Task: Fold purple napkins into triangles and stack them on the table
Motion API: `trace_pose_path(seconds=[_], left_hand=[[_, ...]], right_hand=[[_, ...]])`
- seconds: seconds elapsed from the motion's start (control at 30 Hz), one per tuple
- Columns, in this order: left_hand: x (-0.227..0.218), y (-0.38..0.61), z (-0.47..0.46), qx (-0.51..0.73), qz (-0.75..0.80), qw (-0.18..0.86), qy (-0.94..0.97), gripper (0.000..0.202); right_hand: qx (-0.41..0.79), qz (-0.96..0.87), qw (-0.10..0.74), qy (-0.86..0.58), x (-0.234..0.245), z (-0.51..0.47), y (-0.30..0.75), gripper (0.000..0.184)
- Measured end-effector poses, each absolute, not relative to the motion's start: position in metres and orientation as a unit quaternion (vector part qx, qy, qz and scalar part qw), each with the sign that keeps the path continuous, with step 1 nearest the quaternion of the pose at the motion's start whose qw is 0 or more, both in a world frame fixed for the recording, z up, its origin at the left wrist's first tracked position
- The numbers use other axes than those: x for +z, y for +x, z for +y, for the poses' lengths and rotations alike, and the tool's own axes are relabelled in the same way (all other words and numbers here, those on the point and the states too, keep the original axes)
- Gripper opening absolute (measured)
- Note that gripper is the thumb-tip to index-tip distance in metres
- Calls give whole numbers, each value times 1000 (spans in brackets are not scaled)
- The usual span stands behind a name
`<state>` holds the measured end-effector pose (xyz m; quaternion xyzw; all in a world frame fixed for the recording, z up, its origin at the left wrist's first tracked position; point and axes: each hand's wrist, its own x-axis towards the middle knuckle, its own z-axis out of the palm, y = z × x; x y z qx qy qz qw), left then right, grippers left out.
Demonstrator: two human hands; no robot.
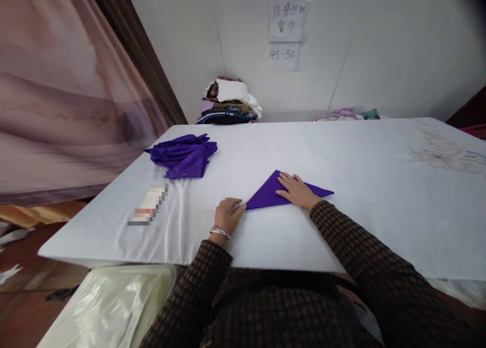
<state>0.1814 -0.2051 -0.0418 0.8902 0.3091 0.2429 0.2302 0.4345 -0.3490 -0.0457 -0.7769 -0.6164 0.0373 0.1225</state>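
Observation:
A purple cloth napkin (270, 193) lies folded into a flat triangle on the white table (341, 155). My right hand (296, 190) rests flat on the middle of it, fingers stretched out. My left hand (228, 215) pinches the napkin's left corner, fingers curled, a silver bracelet on the wrist. Both of my sleeves are dark with a brown check.
A pile of purple napkins (182, 155) lies at the table's left. A small blurred packet (149, 204) lies near the left front edge. Folded clothes (230, 102) are stacked at the far wall. A plastic bag (110, 302) sits below the table's front left; a curtain (56, 94) hangs left.

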Motion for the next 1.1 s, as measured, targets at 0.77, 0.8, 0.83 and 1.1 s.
trace_pose_path(seconds=[0.77,0.8,0.83,1.1], left_hand=[[-37,175,-231,130,239,215,938,9],[-37,174,-232,125,237,212,940,9],[-36,173,-233,120,237,210,941,10],[-35,170,-237,118,235,205,943,15]], right_hand=[[50,-670,113,-732,-43,-356,453,74],[50,-672,114,-730,-43,-356,454,74],[51,-673,115,-729,-43,-357,454,74],[56,-679,117,-722,-43,-357,453,74]])
